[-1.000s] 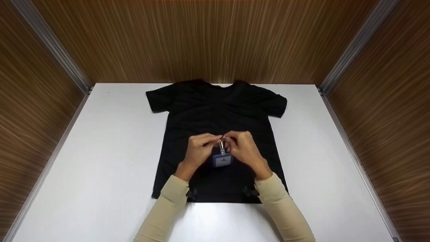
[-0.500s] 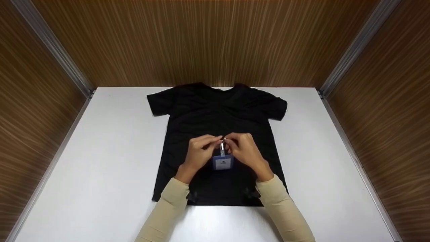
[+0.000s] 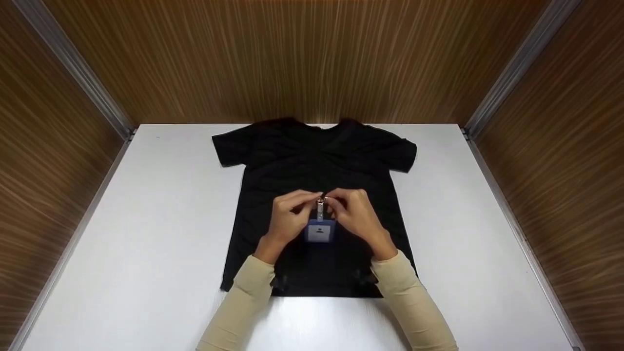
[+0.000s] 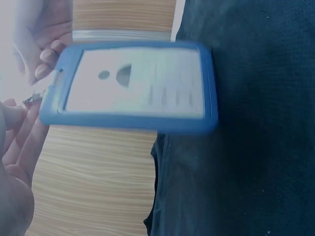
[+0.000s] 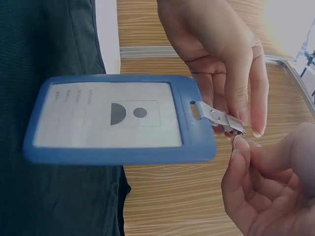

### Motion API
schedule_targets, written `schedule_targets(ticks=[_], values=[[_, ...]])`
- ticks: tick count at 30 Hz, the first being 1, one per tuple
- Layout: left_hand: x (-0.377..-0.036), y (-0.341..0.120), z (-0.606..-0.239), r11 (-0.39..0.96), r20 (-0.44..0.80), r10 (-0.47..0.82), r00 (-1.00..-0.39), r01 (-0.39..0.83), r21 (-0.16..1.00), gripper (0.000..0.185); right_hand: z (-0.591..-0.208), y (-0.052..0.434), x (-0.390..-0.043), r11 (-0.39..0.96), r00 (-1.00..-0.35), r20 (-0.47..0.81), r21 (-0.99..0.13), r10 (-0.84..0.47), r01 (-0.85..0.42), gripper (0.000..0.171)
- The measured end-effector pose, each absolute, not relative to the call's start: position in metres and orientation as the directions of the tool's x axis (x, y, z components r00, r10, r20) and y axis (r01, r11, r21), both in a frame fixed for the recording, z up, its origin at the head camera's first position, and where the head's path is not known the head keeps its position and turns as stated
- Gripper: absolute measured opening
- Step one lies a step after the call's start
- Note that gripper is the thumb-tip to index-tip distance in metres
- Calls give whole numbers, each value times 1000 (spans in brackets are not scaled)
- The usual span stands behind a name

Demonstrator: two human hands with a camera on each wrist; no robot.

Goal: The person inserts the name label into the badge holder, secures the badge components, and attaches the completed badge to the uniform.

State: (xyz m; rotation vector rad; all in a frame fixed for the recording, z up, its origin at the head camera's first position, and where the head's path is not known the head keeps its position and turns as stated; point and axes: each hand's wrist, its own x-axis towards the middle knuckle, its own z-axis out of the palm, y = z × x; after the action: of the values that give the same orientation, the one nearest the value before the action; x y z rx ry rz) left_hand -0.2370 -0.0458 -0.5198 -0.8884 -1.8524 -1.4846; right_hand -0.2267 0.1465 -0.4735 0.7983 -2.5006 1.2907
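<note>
A blue-framed ID badge [image 3: 320, 231] with a white card hangs in front of me, over a black T-shirt [image 3: 317, 165] laid out flat. A clear strap joins it to a metal clip [image 5: 231, 125], the strap running through the slot in the frame. My left hand [image 3: 290, 217] pinches at the clip's end between thumb and forefinger. Opposite it, my right hand [image 3: 358, 214] also pinches the clip's tip, fingertips nearly meeting the left ones. A thin bright wire-like line shows beside the left fingertips in the right wrist view. The fingers partly hide the clip in the head view.
The T-shirt lies on a white table [image 3: 170, 219], its neckline near the far edge and its sleeves spread out. Wood-grain panels [image 3: 302, 58] with metal corner rails enclose the table at the back and both sides.
The hanging badge has swung slightly left and straightened from its earlier tilt. Both hands stay together at the clip, with only small finger shifts.
</note>
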Motion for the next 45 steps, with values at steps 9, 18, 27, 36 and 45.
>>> schedule_targets(ticks=[9, 18, 27, 36, 45], values=[[-238, -45, -513, 163, 776, 131, -617, 785, 597, 20, -472, 145, -229, 432, -831, 437, -712, -345, -554, 17], [-243, -43, -513, 207, 767, 115, -631, 770, 603, 19, -473, 147, -240, 410, -850, 394, -752, -349, -517, 16], [-260, -50, -511, 245, 755, 72, -652, 745, 621, 20, -472, 178, -282, 375, -934, 321, -855, -156, -357, 14], [-279, -57, -513, 281, 700, 55, -712, 684, 673, 19, -494, 205, -341, 603, -982, 190, -782, -11, -158, 17], [-307, -53, -515, 355, 596, 119, -794, 595, 721, 21, -519, 197, -382, 729, -999, 12, -683, -48, -43, 23]])
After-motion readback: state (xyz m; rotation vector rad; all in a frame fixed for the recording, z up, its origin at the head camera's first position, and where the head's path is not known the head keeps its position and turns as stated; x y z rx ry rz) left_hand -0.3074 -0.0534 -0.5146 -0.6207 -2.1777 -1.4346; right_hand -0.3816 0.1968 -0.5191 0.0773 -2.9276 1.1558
